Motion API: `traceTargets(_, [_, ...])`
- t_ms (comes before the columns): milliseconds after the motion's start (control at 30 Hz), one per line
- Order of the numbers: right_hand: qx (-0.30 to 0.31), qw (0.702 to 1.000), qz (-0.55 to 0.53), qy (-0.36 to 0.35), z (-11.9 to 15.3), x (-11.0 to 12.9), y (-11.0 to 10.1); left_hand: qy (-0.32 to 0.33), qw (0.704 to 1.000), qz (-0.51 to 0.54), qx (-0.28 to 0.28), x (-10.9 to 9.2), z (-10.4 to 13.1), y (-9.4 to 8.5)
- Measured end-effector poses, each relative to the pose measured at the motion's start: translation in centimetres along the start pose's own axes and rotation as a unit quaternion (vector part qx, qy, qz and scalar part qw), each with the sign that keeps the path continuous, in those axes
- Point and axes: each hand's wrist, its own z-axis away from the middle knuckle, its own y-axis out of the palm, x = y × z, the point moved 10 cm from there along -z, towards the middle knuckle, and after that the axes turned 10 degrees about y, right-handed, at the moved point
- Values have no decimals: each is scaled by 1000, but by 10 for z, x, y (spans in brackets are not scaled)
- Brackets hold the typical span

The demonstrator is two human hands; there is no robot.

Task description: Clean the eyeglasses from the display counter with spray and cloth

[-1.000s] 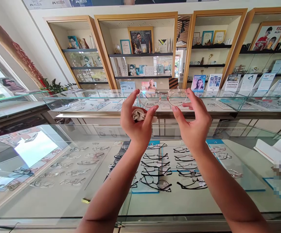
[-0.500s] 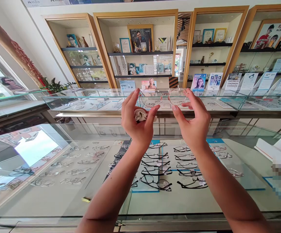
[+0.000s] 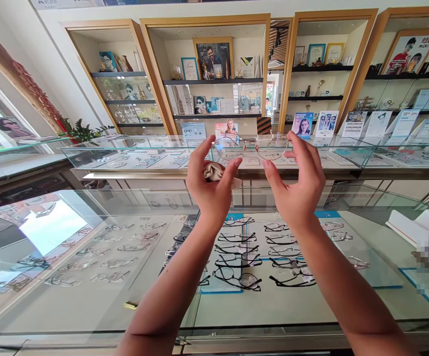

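Note:
A pair of thin-rimmed round eyeglasses (image 3: 250, 144) is held up in front of me, lenses upright, above the far side of the glass case. My left hand (image 3: 210, 190) grips the left end of the frame between thumb and fingers. A crumpled pale cloth (image 3: 213, 171) is tucked in that same palm. On the other end, my right hand (image 3: 299, 185) holds the right rim with fingers above and thumb below. The temples are hard to make out.
Beneath my arms is a glass display case (image 3: 155, 311) with rows of dark-framed glasses (image 3: 236, 278) and clear frames (image 3: 110, 276). Another glass counter (image 3: 148, 174) crosses behind it. A white device (image 3: 414, 230) stands at right; a small yellow object (image 3: 130, 305) lies at left.
The eyeglasses have tipped slightly, and light now glints off the left lens. My right hand has shifted a little to the right, and the view has moved slightly.

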Motion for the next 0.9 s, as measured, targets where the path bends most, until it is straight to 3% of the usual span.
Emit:
traceTargets(200, [-7, 1000, 16, -7, 0, 5, -1, -30, 999, 36, -2, 9, 1, 3])
traceTargets(367, [-31, 997, 46, -58, 3, 15, -4, -12, 999, 31, 14, 8, -2, 4])
traceTargets(600, [-72, 986, 91, -121, 8, 19, -5, -64, 993, 91, 33, 16, -5, 8])
traceTargets(900, [-66, 988, 98, -101, 7, 20, -5, -92, 988, 114, 55, 21, -3, 12])
